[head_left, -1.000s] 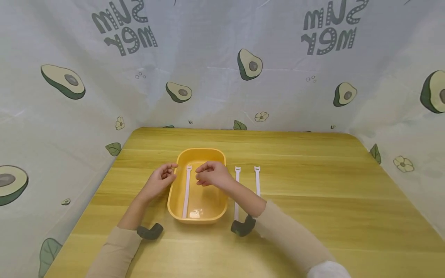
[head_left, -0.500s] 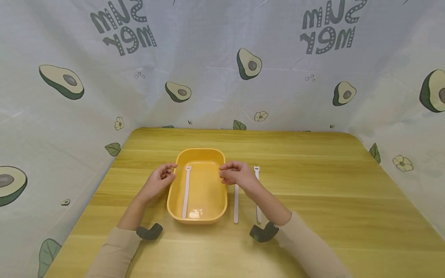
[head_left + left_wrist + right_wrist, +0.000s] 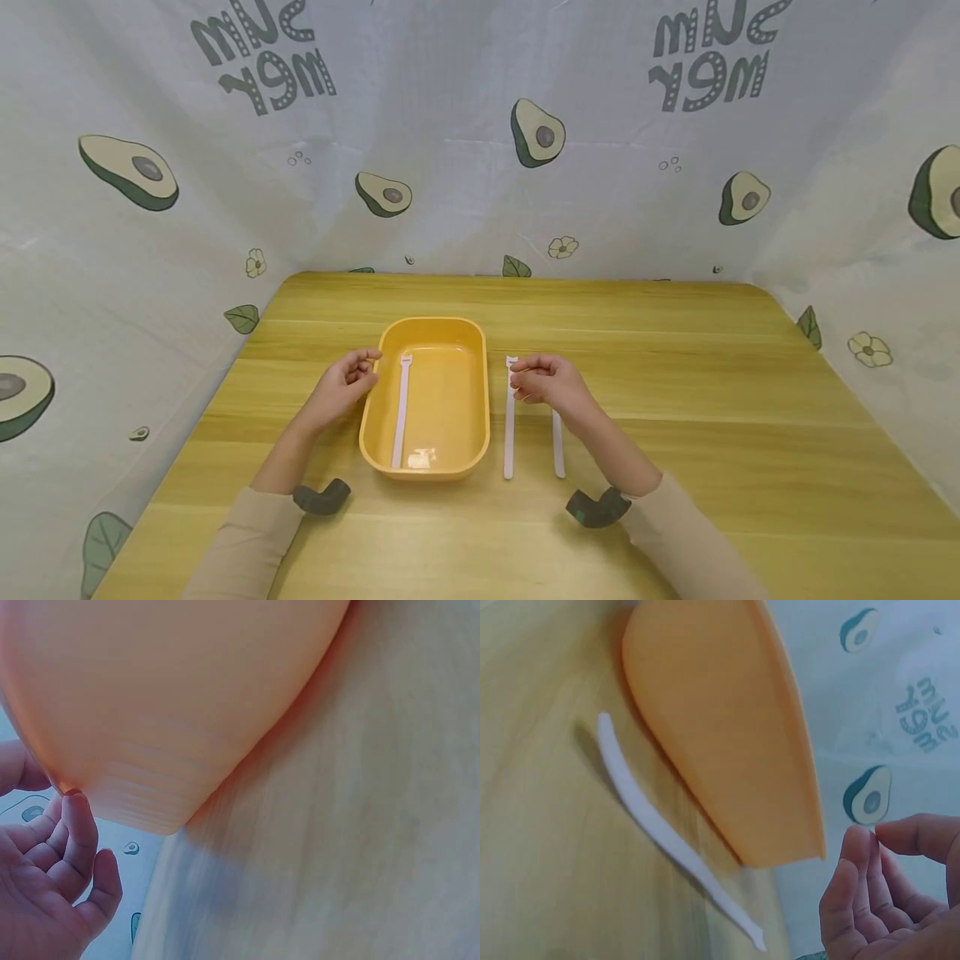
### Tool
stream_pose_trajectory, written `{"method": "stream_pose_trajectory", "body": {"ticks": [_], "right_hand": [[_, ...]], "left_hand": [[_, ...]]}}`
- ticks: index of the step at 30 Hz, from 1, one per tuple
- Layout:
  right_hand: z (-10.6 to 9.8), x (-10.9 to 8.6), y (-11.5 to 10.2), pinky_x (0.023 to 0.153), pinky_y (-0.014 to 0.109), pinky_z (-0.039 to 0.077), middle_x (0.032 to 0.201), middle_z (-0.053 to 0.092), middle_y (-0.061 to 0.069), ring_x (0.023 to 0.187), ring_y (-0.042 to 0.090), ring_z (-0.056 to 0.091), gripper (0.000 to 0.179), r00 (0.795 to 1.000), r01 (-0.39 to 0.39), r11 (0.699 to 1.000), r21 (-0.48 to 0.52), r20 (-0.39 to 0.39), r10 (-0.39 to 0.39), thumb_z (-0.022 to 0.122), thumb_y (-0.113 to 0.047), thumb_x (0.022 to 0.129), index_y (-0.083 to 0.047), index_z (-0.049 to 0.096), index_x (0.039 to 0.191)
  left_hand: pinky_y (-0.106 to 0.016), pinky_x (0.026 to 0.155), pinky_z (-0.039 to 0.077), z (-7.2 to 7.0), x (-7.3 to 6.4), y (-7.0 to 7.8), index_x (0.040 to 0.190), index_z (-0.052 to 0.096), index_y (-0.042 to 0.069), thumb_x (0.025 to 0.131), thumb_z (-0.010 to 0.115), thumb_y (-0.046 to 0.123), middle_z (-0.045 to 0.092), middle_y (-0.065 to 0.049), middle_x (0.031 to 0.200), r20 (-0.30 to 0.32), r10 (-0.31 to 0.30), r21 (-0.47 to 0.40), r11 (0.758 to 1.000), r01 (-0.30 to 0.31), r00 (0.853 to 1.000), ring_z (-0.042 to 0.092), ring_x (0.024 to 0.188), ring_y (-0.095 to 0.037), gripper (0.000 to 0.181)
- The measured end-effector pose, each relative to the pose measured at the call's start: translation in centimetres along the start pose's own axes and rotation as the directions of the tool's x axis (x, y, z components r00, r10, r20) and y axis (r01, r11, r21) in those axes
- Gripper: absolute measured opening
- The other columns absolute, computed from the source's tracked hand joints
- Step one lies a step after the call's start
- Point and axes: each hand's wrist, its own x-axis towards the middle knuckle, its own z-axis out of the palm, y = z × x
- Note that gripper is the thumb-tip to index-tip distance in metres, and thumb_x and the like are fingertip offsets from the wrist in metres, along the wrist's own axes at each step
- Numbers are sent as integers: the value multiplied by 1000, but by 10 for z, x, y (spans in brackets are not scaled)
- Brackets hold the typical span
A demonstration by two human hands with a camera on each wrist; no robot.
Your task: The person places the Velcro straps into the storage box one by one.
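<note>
My left hand holds the left rim of a yellow tray. Close up in the left wrist view, its fingertips pinch the tray edge. Inside the tray, along its left side, lies a white strap with a slotted head. A second white strap lies on the table right of the tray, and a third strap runs parallel to it. Over the upper ends of these two hovers my right hand, covering the third one's head. Loosely bent, with thumb and fingertips together, it has nothing visible between them.
All this stands on a wood-grain table. An avocado-print curtain hangs behind the table and along both sides. A dark curved piece sits by the left wrist, and a similar dark piece by the right one.
My right hand has moved from above the tray, across its right rim, to above the straps on the table. The left hand and the tray have stayed put.
</note>
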Motion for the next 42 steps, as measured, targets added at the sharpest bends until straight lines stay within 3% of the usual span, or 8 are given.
{"method": "stream_pose_trajectory", "body": {"ticks": [6, 15, 23, 26, 33, 36, 42], "right_hand": [[-15, -5, 12, 74, 34, 55, 90, 68, 10, 78, 18, 66, 27, 998, -41, 997, -59, -41, 39, 61, -6, 93, 12, 59, 112], [-30, -8, 20, 69, 29, 55, 92, 68, 14, 79, 19, 67, 27, 993, -68, 996, -64, -104, 61, 62, -4, 92, 14, 58, 112], [-40, -8, 27, 66, 25, 53, 89, 67, 13, 75, 15, 64, 21, 980, -95, 981, -168, -188, 62, 62, -1, 90, 12, 60, 106], [-42, -8, 29, 64, 24, 51, 86, 66, 11, 73, 13, 63, 19, 975, -115, 964, -240, -212, 64, 63, -2, 89, 10, 61, 104], [-42, -7, 32, 62, 25, 47, 87, 64, 12, 76, 17, 58, 17, 968, -147, 887, -437, -249, 38, 68, -3, 85, 7, 63, 99], [-41, -6, 33, 63, 26, 48, 86, 64, 12, 76, 20, 58, 19, 968, -146, 865, -481, -249, 25, 69, -3, 84, 7, 62, 98], [-37, -5, 31, 60, 26, 48, 82, 62, 11, 73, 20, 57, 20, 965, -147, 847, -511, -262, 9, 72, -1, 79, 6, 61, 95]], "left_hand": [[-19, 67, 42, 1, 1, 0, 129, 46, -14, 96, 54, -2, 48, -13, 98, 7, 3, 0, 1000, -3, 1000, 46, 80, -13, 37], [-19, 67, 41, 1, 1, 2, 129, 47, -14, 95, 54, -1, 48, -12, 97, -5, -2, 9, 1000, 2, 1000, 46, 80, -14, 37], [-18, 67, 41, 0, 1, 2, 129, 46, -14, 96, 53, -1, 48, -13, 97, -2, 1, 7, 1000, -1, 1000, 46, 80, -13, 36], [-18, 67, 41, 0, 1, 2, 128, 46, -15, 96, 53, -1, 48, -13, 97, -1, 2, 7, 1000, -2, 1000, 46, 80, -13, 36], [-18, 67, 41, 0, 0, 2, 128, 47, -14, 96, 54, -1, 47, -13, 97, -3, -5, 5, 1000, 5, 1000, 45, 80, -13, 36], [-18, 67, 40, 0, 0, 2, 128, 47, -14, 96, 54, -1, 47, -13, 97, -4, -5, 4, 1000, 6, 1000, 45, 80, -13, 36], [-18, 68, 41, 0, 0, 1, 128, 47, -13, 96, 54, 0, 47, -13, 97, -2, -2, 6, 1000, 2, 1000, 45, 81, -14, 36]]}}
